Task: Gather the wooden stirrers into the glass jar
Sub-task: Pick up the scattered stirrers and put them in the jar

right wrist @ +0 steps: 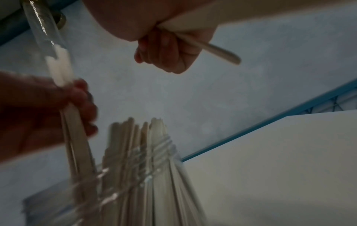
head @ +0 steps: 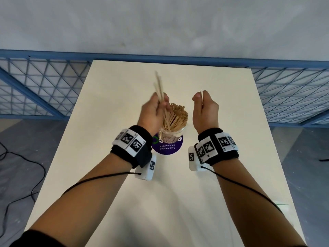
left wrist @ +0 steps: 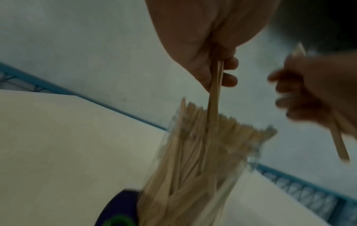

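A glass jar (head: 171,133) packed with wooden stirrers (head: 177,115) stands on a purple round coaster (head: 167,147) on the cream table (head: 178,193). My left hand (head: 156,109) hovers over the jar's left side and grips a few stirrers (head: 159,86); their lower ends reach into the jar (left wrist: 193,175), as the left wrist view shows at the left hand (left wrist: 208,61). To the right of the jar, my right hand (head: 204,107) is closed round one stirrer (head: 202,94), seen close in the right wrist view (right wrist: 212,49) with the right hand (right wrist: 168,50).
The table's far edge meets a blue wire-mesh fence (head: 53,82) and a pale wall. Black cables (head: 21,175) lie on the grey floor at left. Bare tabletop spreads around the jar and toward me.
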A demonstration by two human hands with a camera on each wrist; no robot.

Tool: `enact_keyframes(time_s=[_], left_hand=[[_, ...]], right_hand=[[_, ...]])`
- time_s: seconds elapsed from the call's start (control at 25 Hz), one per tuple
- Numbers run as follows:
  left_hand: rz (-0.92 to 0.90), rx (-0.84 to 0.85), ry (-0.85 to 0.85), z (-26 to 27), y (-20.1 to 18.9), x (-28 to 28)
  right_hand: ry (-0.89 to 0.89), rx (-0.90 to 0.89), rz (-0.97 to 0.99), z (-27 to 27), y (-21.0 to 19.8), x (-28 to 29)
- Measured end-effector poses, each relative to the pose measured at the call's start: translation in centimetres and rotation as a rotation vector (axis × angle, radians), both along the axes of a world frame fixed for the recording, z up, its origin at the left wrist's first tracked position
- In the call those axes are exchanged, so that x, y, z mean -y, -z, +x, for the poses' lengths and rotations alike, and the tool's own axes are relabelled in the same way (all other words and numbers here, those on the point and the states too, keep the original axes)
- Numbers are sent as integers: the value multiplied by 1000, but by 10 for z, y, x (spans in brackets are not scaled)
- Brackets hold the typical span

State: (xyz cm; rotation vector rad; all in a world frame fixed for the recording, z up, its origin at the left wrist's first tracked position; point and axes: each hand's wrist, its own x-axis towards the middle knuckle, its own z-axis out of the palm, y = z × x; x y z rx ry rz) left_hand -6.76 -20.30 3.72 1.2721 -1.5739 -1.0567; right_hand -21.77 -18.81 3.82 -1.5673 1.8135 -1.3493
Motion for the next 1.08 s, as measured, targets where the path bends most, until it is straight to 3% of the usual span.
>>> enact_keyframes(time_s=[0.12, 0.32, 0.48, 0.6, 0.72, 0.8, 0.88, 1.0, 1.08], left_hand=[[85, 295, 160, -2, 16, -11], [-331, 320, 162, -7, 2, -26], [-64, 361, 398, -26, -11, -33], [34, 362, 309, -31, -16, -31], [-41, 248, 136, -23, -12, -24], [-32, 209, 78, -15, -5, -14], [36, 311, 130, -8, 2, -7], [35, 441, 192, -2, 10, -7], [-21, 376, 50, 1, 13, -5]], right_hand=[[2, 53, -62, 5, -4, 0], [15, 159, -241, 12, -12, 1], [-61, 227, -285, 26, -18, 2], [-128, 231, -285, 37, -22, 1], [-189, 246, -275, 41, -28, 1], [-172, 220, -211, 38, -27, 6], [-114, 120, -86, 34, -18, 10], [-78, -205, 282, 29, 8, 8], [-144, -361, 414, 29, 29, 2]])
